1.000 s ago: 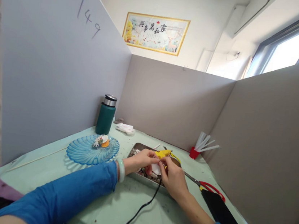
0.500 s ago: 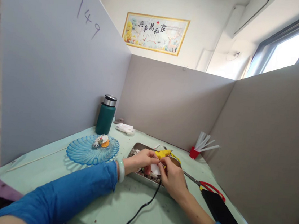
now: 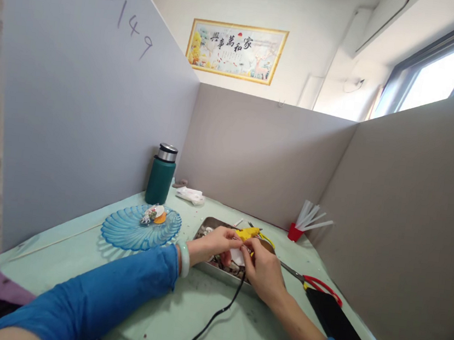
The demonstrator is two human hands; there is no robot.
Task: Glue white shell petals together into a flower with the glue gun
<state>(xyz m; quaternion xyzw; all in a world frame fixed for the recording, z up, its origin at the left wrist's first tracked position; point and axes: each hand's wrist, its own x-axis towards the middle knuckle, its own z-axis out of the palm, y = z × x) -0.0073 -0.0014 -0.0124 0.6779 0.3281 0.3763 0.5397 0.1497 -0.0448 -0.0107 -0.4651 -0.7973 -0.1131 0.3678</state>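
Over a metal tray of small mixed pieces, my two hands meet with their fingertips together. My left hand, with a pale bangle at the wrist, pinches something too small to make out. From the right, my right hand pinches at the same spot, and what lies between its fingers is hidden. Just behind the fingers is a yellow glue gun, partly covered by my hands. A white piece shows beneath the fingertips. A black cord runs from the tray toward me.
A blue scalloped plate holds a small orange and white ornament at left, before a green bottle. Glue sticks stand in a red cup. Red-handled scissors and a black strip lie at right.
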